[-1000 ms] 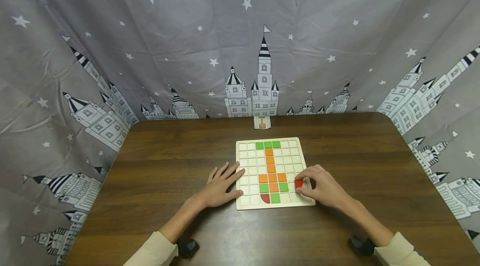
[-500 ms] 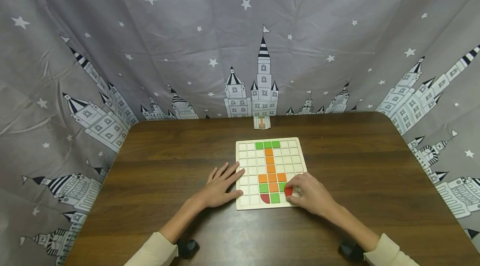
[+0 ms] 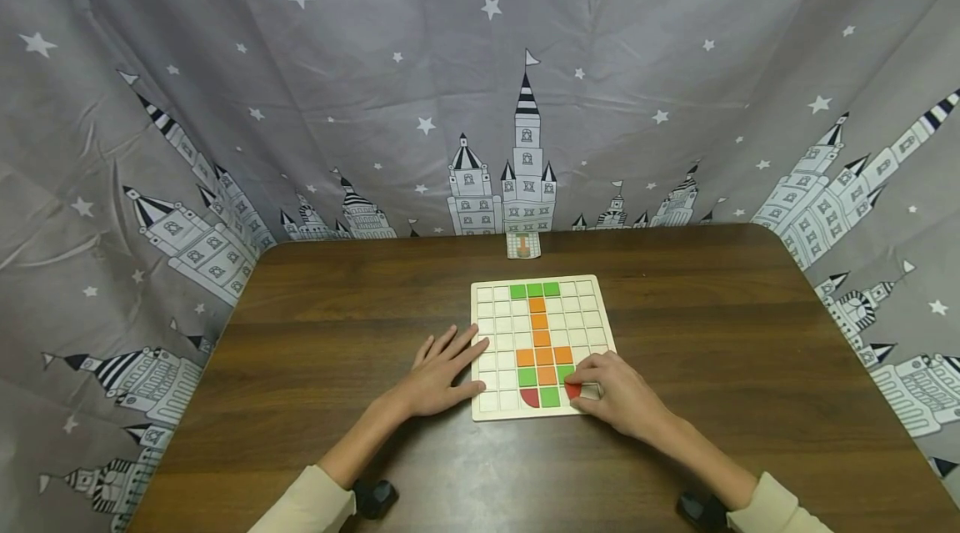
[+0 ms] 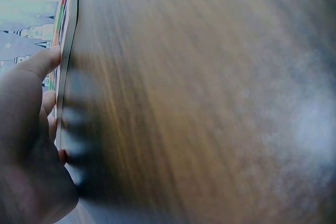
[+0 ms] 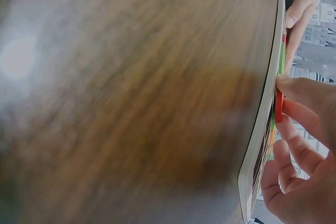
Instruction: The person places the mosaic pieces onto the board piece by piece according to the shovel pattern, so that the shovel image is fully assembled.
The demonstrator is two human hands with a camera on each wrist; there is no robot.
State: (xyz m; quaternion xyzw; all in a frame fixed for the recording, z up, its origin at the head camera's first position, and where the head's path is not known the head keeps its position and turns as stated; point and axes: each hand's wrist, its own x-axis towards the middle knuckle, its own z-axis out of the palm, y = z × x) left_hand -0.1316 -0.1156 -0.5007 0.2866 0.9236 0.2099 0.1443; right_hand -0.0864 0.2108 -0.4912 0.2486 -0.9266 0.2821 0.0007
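Observation:
A pale grid board (image 3: 495,416) lies on the table, with green square tiles (image 3: 535,290) and orange square tiles (image 3: 542,339) set in its cells. In the bottom row a red rounded tile (image 3: 530,398) sits left of a green square. My right hand (image 3: 626,395) pinches a second red tile (image 3: 572,390) between thumb and fingers at the cell right of that green square; the right wrist view shows this red tile (image 5: 279,107) tilted up from the board. With fingers spread, my left hand (image 3: 438,379) rests its fingertips on the board's left edge.
A small pattern card (image 3: 523,245) stands at the back edge of the brown wooden table (image 3: 360,291). Behind it hangs a grey curtain (image 3: 337,99) printed with castles and stars. Dark wrist cameras (image 3: 377,500) sit under both wrists.
My right hand has moved left across the board with the red tile, from the right-hand columns to beside the bottom green square, then slightly lower. My left hand has stayed in place.

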